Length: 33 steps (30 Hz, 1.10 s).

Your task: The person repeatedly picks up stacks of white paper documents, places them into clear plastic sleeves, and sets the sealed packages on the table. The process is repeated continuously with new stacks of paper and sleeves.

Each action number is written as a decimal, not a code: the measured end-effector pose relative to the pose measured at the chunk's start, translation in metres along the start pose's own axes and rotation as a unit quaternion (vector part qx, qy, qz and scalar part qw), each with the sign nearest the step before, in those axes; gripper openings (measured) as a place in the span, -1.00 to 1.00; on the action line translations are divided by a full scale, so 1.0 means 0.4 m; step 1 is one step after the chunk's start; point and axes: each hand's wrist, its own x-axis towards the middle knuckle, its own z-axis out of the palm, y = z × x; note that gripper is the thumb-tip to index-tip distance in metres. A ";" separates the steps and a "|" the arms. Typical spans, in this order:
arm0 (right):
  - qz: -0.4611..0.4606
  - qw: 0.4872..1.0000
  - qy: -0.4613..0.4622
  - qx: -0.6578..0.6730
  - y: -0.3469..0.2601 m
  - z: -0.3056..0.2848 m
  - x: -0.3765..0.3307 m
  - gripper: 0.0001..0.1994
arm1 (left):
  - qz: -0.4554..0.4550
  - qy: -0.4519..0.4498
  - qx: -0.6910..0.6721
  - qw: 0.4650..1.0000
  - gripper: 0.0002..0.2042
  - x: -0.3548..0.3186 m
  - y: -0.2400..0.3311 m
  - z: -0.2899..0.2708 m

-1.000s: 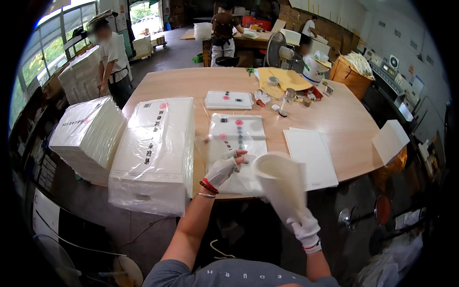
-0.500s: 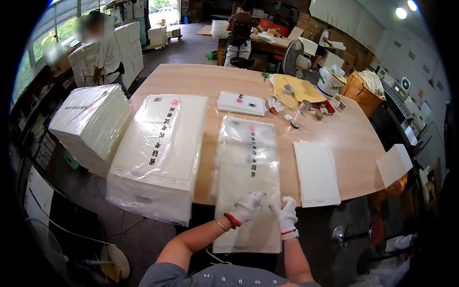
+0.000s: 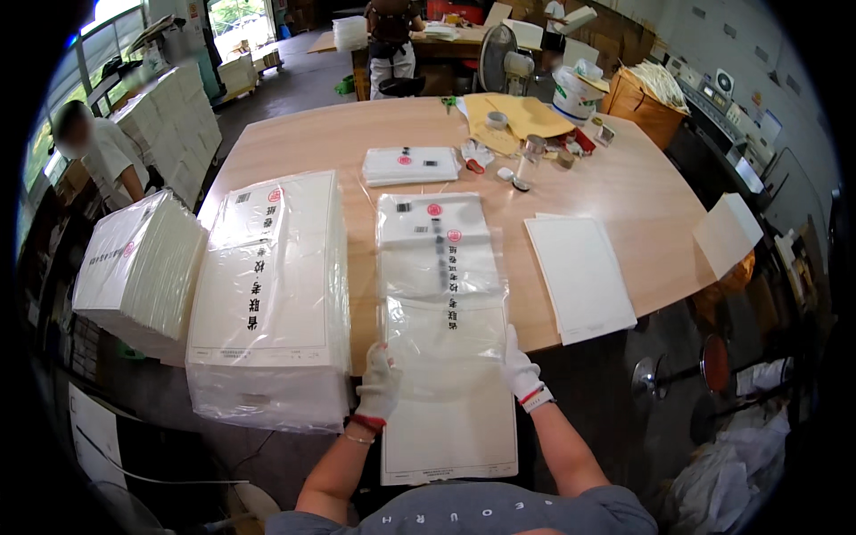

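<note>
A long clear plastic bag with white paper sheets (image 3: 450,383) lies in front of me, its near end reaching past the table's front edge toward my body. Black characters and red round stamps mark its far part. Both hands wear white gloves with red cuffs. My left hand (image 3: 380,385) grips the bag's left edge with bent fingers. On the opposite edge, my right hand (image 3: 522,367) holds the side, partly hidden where its fingers meet the plastic. Left of the bag stands a tall bagged paper stack (image 3: 267,294). Some white sheets (image 3: 581,278) lie to the right.
Another wrapped stack (image 3: 138,267) stands far left. Beyond the bag lies a folded plastic pack (image 3: 410,166). Tape rolls, a glove (image 3: 477,157) and yellow paper (image 3: 517,120) lie at the back of the table (image 3: 294,134). People stand farther off, one at the left.
My hands have parted from over the bag's near part to its two side edges. The view has shifted, and the person at the left now bends lower behind the stacks.
</note>
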 end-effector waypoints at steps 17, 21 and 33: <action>-0.075 0.985 -0.054 0.144 0.066 0.018 -0.449 -0.28 | 0.001 -0.134 0.032 0.990 -0.80 -0.389 0.134 -0.186; -0.193 0.973 -0.059 0.111 0.085 0.045 -0.590 -0.42 | -0.047 -0.284 -0.146 0.947 -0.59 -0.508 0.136 -0.270; -0.157 0.976 -0.061 0.135 0.169 -0.104 -0.663 -0.57 | 0.082 -0.153 -0.197 0.965 -0.86 -0.426 0.226 -0.246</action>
